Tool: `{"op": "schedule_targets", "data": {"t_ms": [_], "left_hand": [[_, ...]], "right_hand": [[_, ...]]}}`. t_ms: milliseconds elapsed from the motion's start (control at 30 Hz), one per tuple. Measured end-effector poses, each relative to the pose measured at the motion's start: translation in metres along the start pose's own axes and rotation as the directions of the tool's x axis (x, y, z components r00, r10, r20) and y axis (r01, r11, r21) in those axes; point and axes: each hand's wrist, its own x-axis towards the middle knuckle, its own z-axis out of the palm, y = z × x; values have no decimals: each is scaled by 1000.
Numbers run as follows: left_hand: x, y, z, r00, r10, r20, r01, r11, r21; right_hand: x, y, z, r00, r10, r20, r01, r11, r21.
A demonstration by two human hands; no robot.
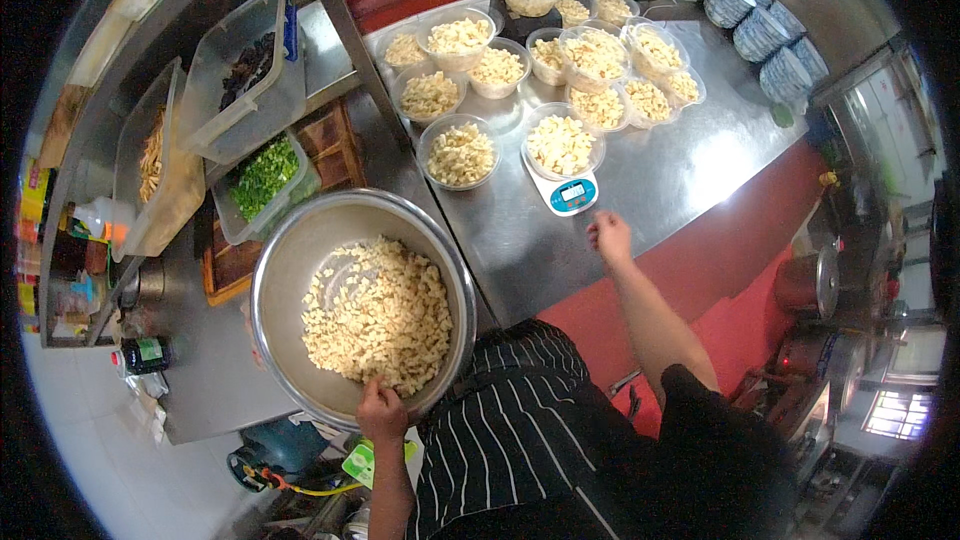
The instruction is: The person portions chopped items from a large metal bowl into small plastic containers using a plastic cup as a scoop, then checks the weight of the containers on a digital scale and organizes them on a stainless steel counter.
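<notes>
A wide steel bowl (292, 240) holds a heap of small pale yellow chunks of food (380, 315). My left hand (381, 408) is closed over the bowl's near rim, fingertips just inside beside the chunks. Out over the steel counter, my right hand (608, 236) has its fingers curled in; whether anything is in them is hidden. Just beyond it lies a white and blue kitchen scale (573, 197), with a clear plastic tub (560, 145) full of the same chunks on its platform. Another filled tub (460, 152) stands to the scale's left.
Several more filled tubs (596, 55) crowd the back of the counter, some stacked. Patterned bowls (765, 35) are piled at the far right. On the left stand plastic bins, one with chopped greens (265, 178), beside a wooden board (330, 145). A gas cylinder (285, 450) sits below.
</notes>
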Motion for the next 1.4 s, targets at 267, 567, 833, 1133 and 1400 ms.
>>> {"op": "schedule_targets", "data": {"t_ms": [267,567,833,1133,1400], "left_hand": [[1,4,-4,999,-14,51,10,996,89],[-4,-2,-3,1000,20,-12,-20,1000,15],[-3,2,-5,1000,-15,20,14,999,30],[-2,3,1,997,-59,44,54,993,105],[-5,-8,3,981,-167,100,154,979,131]], "right_hand": [[44,-65,16,992,95,79,-112,961,252],[66,-59,55,843,-272,-464,243,962,-122],[-88,-140,135,456,-447,770,831,522,-189],[-222,21,235,66,81,995,996,48,-70],[-203,36,253,-59,-241,969,926,349,143]]}}
